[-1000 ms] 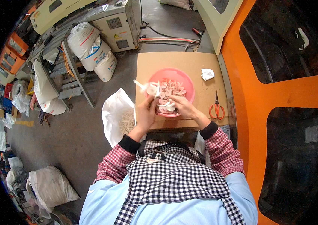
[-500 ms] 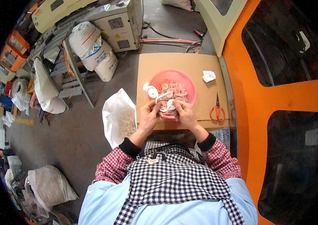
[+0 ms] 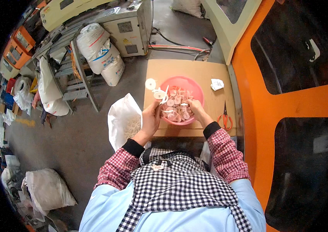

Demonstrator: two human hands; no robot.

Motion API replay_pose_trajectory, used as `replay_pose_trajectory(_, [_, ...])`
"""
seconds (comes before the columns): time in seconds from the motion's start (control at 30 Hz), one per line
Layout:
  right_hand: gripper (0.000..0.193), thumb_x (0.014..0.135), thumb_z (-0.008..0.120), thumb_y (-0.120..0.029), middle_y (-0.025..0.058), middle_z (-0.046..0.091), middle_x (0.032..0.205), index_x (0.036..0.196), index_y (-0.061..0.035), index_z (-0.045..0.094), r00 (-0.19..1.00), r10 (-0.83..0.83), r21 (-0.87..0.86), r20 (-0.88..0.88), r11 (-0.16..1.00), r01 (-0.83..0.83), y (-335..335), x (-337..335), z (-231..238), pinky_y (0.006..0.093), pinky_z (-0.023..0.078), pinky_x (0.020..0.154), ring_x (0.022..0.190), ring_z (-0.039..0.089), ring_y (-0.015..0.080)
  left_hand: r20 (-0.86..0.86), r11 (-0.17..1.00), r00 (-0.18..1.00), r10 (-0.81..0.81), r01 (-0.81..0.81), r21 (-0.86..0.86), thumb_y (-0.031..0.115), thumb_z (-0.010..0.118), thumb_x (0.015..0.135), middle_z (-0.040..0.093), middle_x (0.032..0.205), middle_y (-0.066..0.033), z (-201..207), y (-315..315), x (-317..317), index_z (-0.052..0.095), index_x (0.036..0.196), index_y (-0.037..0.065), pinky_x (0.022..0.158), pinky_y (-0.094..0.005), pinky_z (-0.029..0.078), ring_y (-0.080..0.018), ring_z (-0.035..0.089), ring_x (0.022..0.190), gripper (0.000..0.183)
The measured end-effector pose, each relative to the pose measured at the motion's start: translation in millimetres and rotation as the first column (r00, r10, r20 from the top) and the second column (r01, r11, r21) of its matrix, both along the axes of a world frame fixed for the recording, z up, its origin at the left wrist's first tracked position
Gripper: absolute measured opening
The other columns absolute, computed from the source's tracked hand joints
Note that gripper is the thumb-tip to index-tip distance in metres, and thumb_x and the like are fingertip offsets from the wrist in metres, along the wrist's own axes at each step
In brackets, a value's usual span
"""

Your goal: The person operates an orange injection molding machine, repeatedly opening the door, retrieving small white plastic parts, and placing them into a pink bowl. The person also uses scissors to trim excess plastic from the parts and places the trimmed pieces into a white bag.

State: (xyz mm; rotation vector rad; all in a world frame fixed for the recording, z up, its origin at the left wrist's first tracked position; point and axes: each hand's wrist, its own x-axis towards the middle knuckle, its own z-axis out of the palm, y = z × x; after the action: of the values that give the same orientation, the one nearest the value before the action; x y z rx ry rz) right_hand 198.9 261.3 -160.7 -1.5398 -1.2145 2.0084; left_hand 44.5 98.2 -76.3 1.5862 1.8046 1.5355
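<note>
My left hand (image 3: 151, 116) is closed on a white plastic moulding (image 3: 165, 96), a thin runner with round discs on it, at the left rim of a pink bowl (image 3: 197, 87). Two of its discs stick out past the rim to the left. Many small pale pieces with round heads and stems (image 3: 177, 101) fill the bowl. My right hand (image 3: 198, 110) reaches over the bowl's right side with its fingers pinched together. A small white bit shows at those fingertips, too little to name.
The bowl stands on a brown board (image 3: 214, 69) with orange-handled scissors (image 3: 225, 120) and a crumpled white paper (image 3: 217, 84) to its right. An open white sack (image 3: 123, 116) of thin pale scraps stands left. An orange machine (image 3: 256, 104) borders the right side.
My hands have moved apart. The right one has drawn rightward, and the white disc it pinched no longer shows in it. The left one has tilted the moulding's runner upright.
</note>
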Motion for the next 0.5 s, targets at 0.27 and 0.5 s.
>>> replay_pose_trajectory(0.27, [0.024, 0.079, 0.056, -0.018, 0.0174, 0.06, 0.094, 0.097, -0.0035, 0.06, 0.955, 0.132, 0.961, 0.265, -0.123, -0.25, -41, -17, 126, 0.0381, 0.045, 0.079, 0.093, 0.057, 0.0312, 0.972, 0.855, 0.221, -0.077, 0.517, -0.049, 0.016, 0.05, 0.083, 0.06, 0.087, -0.0022, -23, 1, -14, 0.06, 0.093, -0.001, 0.061, -0.026, 0.042, -0.0107, 0.054, 0.073, 0.022])
replay_pose_trajectory(0.5, [0.031, 0.072, 0.058, 0.0, 0.0112, 0.058, 0.095, 0.102, -0.0051, 0.059, 0.892, 0.266, 0.93, 0.365, -0.156, -0.334, -54, 3, 142, 0.0347, 0.048, 0.073, 0.087, 0.057, 0.028, -0.391, 0.999, 0.92, 0.018, -0.027, -0.018, 0.021, 0.056, 0.082, 0.057, 0.085, -0.0196, 15, -13, -6, 0.056, 0.107, 0.005, 0.069, -0.0325, 0.048, -0.0264, 0.057, 0.075, 0.029])
